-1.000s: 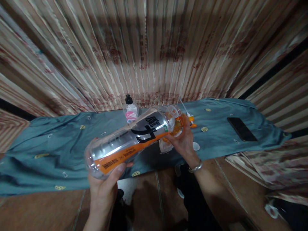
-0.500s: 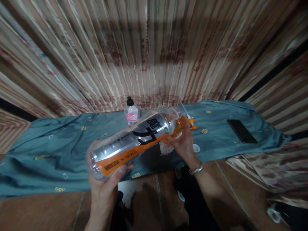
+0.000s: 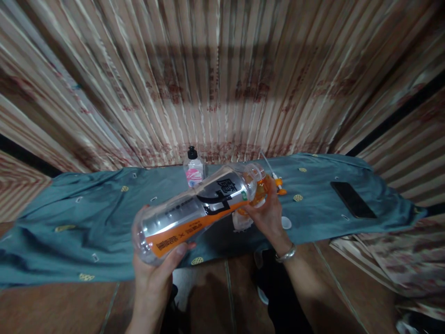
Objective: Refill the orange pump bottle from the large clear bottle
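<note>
far left: teal cloth (image 3: 104, 208) over a long bench, rumpled, with small yellow and white printed motifs. next, left hand (image 3: 155, 276), curled around the base of a large clear plastic bottle (image 3: 194, 215), thumb laid along its near side. bottle held aslant over the cloth, base low at left, mouth up and to the right; label silver and orange with bold black characters. behind its middle, near the bench's back edge: upright clear bottle with black cap and pink label (image 3: 193, 172). below the large bottle's neck, a clear plastic piece (image 3: 242, 222), partly hidden, kind unclear. right hand (image 3: 267, 215) close by the neck, fingers bent around an orange-tinted clear container (image 3: 260, 194); cannot tell whether it grips the neck too. metal bracelet (image 3: 286, 253) on that wrist. just beyond the fingers, orange-and-white sprayer head (image 3: 278, 184) with thin pale tube slanting up. small white round piece (image 3: 286, 223) just right of the hand. farther right, well apart, dark phone (image 3: 352, 199) flat on the cloth.
</note>
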Available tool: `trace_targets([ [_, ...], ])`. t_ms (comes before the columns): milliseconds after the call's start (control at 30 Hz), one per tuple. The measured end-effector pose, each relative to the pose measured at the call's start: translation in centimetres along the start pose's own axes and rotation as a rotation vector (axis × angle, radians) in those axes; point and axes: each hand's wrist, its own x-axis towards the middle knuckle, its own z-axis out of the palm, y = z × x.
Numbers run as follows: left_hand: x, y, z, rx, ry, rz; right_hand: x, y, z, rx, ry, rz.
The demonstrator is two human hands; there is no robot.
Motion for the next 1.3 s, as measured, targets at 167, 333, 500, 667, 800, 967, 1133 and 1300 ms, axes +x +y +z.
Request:
trace_targets([
  [167, 0.3, -0.5, -0.4, -0.002, 0.0, 0.007, 0.0, 0.0, 0.0, 0.004, 0.01, -0.006],
  [333, 1.7, -1.4, -2.1, 0.042, -0.05, 0.011, 0.0, -0.1, -0.1, -0.001, 0.024, -0.018],
  [500, 2.0, -1.6, -2.7, 0.05, -0.076, 0.017, 0.1, -0.2, -0.2, 0.002, 0.003, -0.001],
  [667, 2.0, -1.6, -2.5, 0.06, -0.074, 0.003, 0.1, 0.0, -0.3, -0.002, 0.002, -0.025],
  [800, 1.7, -1.4, -1.9, 0.061, -0.056, 0.006, 0.1, 0.2, -0.2, -0.02, 0.026, -0.045],
  [967, 0.4, -0.6, -0.1, 0.009, 0.029, -0.004, -0.1, 0.2, 0.0, -0.014, 0.034, -0.031],
  [1133, 0.0, -0.3, 0.3, 0.008, 0.023, -0.002, -0.2, 0.0, 0.3, -0.004, 0.048, 0.006],
  [1300, 0.1, -0.4, 0.0, 0.049, 0.005, 0.007, -0.2, 0.3, 0.5, -0.004, 0.058, -0.024],
])
